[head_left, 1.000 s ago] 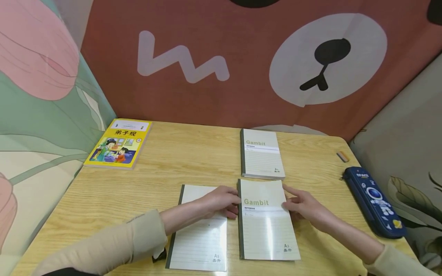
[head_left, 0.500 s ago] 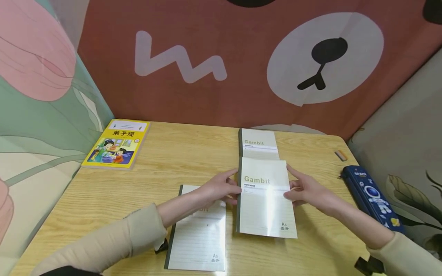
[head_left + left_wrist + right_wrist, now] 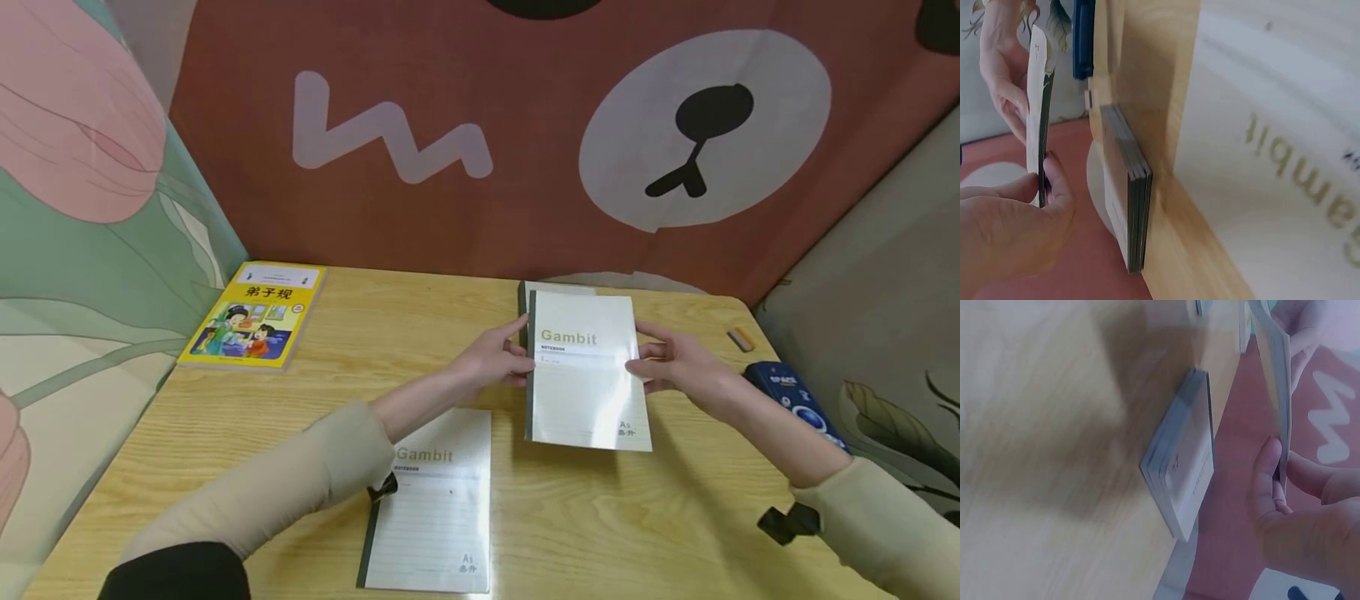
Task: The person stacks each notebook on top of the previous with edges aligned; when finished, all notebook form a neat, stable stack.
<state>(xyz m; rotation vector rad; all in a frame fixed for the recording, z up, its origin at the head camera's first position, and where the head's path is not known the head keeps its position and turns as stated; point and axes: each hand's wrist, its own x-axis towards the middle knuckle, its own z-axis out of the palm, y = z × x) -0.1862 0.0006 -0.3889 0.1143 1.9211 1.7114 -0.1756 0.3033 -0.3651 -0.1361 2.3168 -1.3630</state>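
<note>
Pinches a raised notebook (image 3: 588, 396) by opposite edges with left hand (image 3: 493, 358) and right hand (image 3: 688, 364), right of head-frame centre, above stacked notebooks (image 3: 1137, 212).

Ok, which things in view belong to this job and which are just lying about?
Likely in the job:
held notebook
notebook stack
single flat notebook

Apparently just lying about:
yellow book
blue pencil case
small striped block

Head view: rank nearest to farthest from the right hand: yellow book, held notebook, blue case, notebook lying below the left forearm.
1. Held notebook: right edge pinched by the right hand.
2. Blue case: right side.
3. Lying notebook: left, lower in frame.
4. Yellow book: far left.
</note>
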